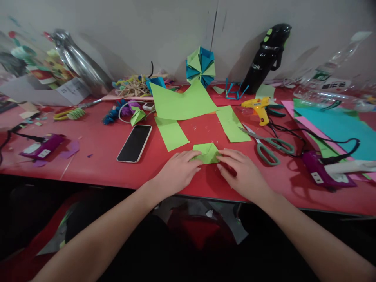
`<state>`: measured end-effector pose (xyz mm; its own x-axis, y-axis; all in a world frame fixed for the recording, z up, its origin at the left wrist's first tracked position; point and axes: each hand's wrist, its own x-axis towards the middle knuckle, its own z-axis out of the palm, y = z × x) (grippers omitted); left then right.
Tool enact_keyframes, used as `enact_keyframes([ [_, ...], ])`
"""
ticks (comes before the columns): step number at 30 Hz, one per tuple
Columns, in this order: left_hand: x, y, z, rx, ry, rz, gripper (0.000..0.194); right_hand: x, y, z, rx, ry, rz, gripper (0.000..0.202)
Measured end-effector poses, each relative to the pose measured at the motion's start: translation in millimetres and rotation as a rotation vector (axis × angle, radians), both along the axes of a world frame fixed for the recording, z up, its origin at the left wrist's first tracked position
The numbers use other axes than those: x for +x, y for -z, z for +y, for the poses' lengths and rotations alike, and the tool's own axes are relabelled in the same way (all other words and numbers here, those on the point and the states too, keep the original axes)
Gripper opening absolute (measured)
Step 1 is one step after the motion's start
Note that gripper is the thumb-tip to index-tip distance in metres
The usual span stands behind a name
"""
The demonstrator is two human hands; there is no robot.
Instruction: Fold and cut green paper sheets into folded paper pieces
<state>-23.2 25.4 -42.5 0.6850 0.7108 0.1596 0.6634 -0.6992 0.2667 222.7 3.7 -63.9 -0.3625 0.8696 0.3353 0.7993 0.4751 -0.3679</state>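
A small folded piece of green paper [207, 153] lies on the red table, with a raised fold at its middle. My left hand [179, 171] holds its left edge, fingers bent together on the paper. At the right edge, my right hand [241, 172] grips the paper between thumb and fingers. Behind them are a large green sheet [182, 102] with a curved cut edge and two green rectangles, one to the left [172, 134] and one to the right [233, 124].
Scissors [268, 145], a yellow glue gun [258, 109] and a purple power strip [323, 170] with cables lie right. A phone [134, 143] is left. A blue-green paper ball [201, 65] and a black bottle [266, 58] stand by the wall. The red table's [96, 164] front edge is near my wrists.
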Motion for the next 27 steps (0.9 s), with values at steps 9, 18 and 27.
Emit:
enact_keyframes([
  [9,11,1.6,10,0.141,-0.044,0.078,0.027,7,-6.4,17,-0.103,0.043,0.174,0.033],
  [18,10,-3.4,14,0.081,-0.164,0.016,0.035,8,-12.9,24,-0.296,0.168,0.435,0.025],
  [27,28,3.0,12,0.038,-0.225,-0.244,0.026,-21,-21.8,21,-0.385,0.115,0.474,0.03],
])
